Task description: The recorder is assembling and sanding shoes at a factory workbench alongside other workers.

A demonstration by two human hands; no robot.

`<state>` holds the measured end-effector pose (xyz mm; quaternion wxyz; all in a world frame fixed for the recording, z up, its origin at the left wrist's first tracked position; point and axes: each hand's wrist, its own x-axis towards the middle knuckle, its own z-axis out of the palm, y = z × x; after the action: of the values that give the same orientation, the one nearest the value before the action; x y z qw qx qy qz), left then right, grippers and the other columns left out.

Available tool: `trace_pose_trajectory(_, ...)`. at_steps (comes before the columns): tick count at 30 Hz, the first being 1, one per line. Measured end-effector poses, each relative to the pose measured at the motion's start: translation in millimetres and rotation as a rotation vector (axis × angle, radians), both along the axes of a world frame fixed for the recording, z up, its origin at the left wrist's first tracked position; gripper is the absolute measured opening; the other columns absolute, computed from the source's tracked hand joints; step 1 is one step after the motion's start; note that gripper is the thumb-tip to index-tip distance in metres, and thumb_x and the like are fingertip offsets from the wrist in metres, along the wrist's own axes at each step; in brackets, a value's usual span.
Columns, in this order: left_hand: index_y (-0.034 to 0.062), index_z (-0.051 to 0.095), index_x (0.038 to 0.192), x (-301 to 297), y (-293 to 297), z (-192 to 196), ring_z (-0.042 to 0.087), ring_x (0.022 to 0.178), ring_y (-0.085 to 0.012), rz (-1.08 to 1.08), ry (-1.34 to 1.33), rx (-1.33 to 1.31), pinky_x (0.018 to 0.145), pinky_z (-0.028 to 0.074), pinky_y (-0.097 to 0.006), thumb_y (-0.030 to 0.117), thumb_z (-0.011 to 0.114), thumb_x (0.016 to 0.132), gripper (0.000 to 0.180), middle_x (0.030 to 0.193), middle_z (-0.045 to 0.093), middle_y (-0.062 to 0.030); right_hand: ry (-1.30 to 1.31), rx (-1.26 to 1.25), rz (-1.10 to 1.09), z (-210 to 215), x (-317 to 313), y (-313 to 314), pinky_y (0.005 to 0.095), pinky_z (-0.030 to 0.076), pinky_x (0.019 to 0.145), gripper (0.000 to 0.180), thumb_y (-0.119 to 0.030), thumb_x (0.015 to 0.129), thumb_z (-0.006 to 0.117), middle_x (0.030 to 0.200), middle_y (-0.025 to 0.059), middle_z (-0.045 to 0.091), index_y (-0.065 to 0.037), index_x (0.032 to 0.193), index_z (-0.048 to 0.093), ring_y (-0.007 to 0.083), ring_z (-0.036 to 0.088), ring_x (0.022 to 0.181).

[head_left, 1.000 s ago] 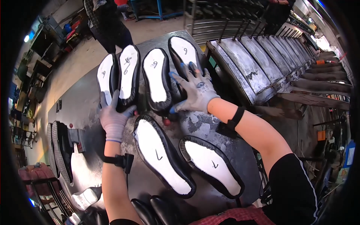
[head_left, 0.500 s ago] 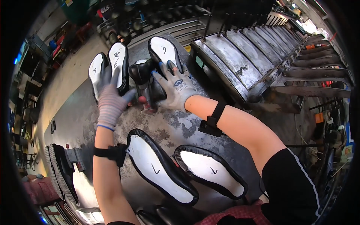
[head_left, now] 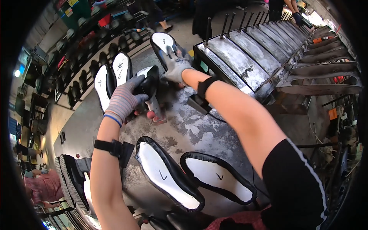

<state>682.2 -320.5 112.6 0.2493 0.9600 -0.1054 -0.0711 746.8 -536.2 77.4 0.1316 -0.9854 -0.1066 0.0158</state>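
My left hand (head_left: 123,99), in a striped knit glove, has its thumb and fingers about the near end of a black shoe upper (head_left: 152,76) propped on a metal stand (head_left: 154,104) with red knobs. Stretched forward, my gloved right hand (head_left: 177,68) lies over the near end of another black shoe upper with a white sole side (head_left: 163,39); its fingers are slightly blurred and curl over it. Left of the stand, two more uppers (head_left: 101,86) (head_left: 121,69) lie white side up. Closer to me are a long upper (head_left: 163,174) and a second one (head_left: 218,176), also white side up.
A metal conveyor of slats (head_left: 249,50) with upright rods runs along the right. Racks of dark shoes (head_left: 82,78) stand beyond the table (head_left: 86,126). Finished-looking soled shoes (head_left: 67,180) are at the left edge, near another person in a pinkish garment (head_left: 44,184).
My left hand has moved right, from the two left uppers to the one on the stand. The upper under my right hand has shifted slightly away. The head view has tilted up a little.
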Motion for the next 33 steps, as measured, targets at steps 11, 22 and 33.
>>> trace_pose_trajectory(11,0.0034,0.056,0.142,-107.9,17.5,-4.7,0.056,0.135,-0.031,-0.179,0.249,-0.259,0.114,0.041,-0.036,0.008,0.064,0.087,0.057,0.139,0.062,-0.0202,-0.181,0.053,0.471,-36.6,-151.2,15.5,0.0509,0.047,0.107,0.101,-0.039,0.067,0.087,0.133,0.0178,0.047,-0.01,0.151,0.04,0.0432,0.044,0.129)
trace_pose_trajectory(22,0.0124,0.047,0.146,-357.8,-72.7,-14.3,0.015,0.146,-0.0637,-0.052,0.112,0.072,0.117,0.021,-0.071,0.042,0.092,0.055,0.106,0.156,0.025,-0.0365,-0.146,0.033,0.301,-34.5,-91.4,46.4,0.0475,0.035,0.117,0.096,-0.033,0.073,0.085,0.155,0.0116,0.041,-0.015,0.155,0.04,0.0375,0.036,0.144)
trace_pose_trajectory(33,0.0113,0.052,0.141,-349.5,-145.7,-56.1,0.024,0.144,-0.0598,0.463,-0.191,0.142,0.112,0.027,-0.073,0.033,0.087,0.066,0.086,0.15,0.037,-0.0298,0.398,0.206,0.314,4.1,-393.7,-174.5,0.0526,0.029,0.122,0.127,-0.056,0.069,0.086,0.163,0.0311,0.02,-0.007,0.163,0.016,0.0543,0.028,0.147)
